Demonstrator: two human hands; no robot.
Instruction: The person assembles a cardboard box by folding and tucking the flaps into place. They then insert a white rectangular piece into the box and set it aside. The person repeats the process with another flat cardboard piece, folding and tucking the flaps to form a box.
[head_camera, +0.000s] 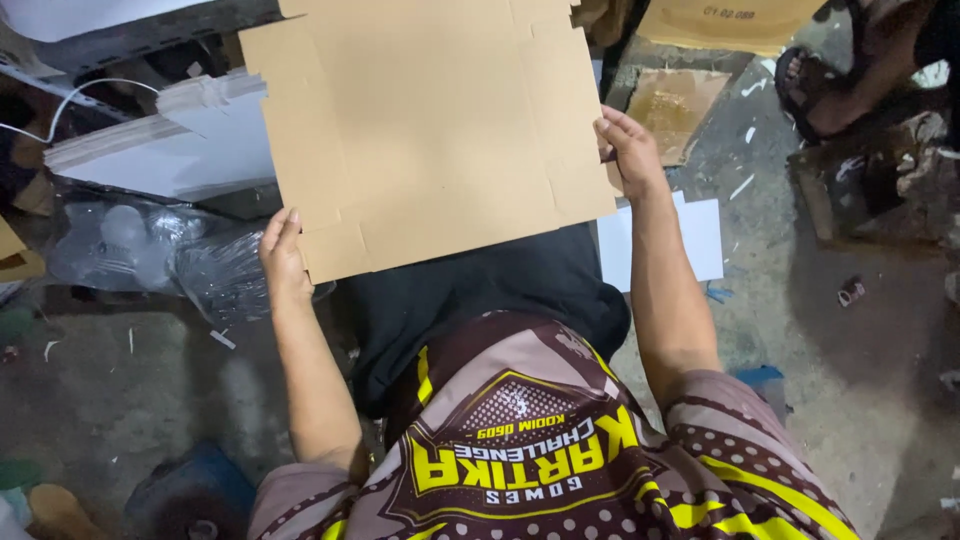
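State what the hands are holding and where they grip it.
A flat brown cardboard sheet: the left hand grips its near-left corner flap, the right hand its right edge.

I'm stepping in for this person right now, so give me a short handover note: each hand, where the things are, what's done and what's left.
Left hand: grips the lower left corner of the flat cardboard sheet.
Right hand: grips the sheet's right edge, fingers curled over it.
The die-cut sheet is held flat over the lap, creases and flaps visible.
Stack of white boards lies to the left, a white sheet on the floor to the right.
Done: sheet picked up. Left: no flap is folded yet.
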